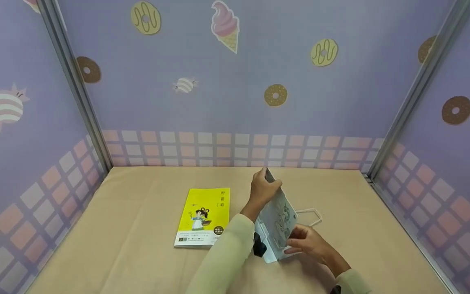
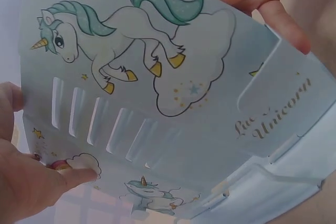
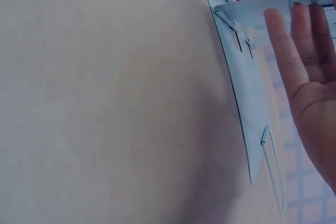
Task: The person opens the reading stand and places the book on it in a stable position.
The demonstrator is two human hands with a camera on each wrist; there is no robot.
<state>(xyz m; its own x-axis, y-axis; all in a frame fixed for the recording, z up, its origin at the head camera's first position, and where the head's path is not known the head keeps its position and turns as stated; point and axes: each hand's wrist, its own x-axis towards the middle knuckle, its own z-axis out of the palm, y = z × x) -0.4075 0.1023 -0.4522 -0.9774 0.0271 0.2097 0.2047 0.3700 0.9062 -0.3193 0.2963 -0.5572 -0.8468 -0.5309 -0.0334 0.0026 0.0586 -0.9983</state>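
Note:
A pale blue folding book stand [image 1: 280, 216] with a unicorn print is held tilted up on its edge, right of centre in the head view. My left hand [image 1: 263, 190] grips the upper edge of its panel; in the left wrist view the thumb [image 2: 79, 178] lies across the printed face. At the panel's lower right side is my right hand [image 1: 310, 243]. In the right wrist view its fingers [image 3: 286, 45] stretch out fairly straight, with the tips at a small tab of the stand. Wire legs [image 3: 273, 169] stick out from the stand.
A yellow book [image 1: 204, 212] with a cartoon figure lies flat left of the stand, beside my left forearm. A beige cloth [image 1: 149, 212] covers the table. Purple patterned walls [image 1: 259, 118] and metal posts [image 1: 414, 87] enclose it at the back and sides.

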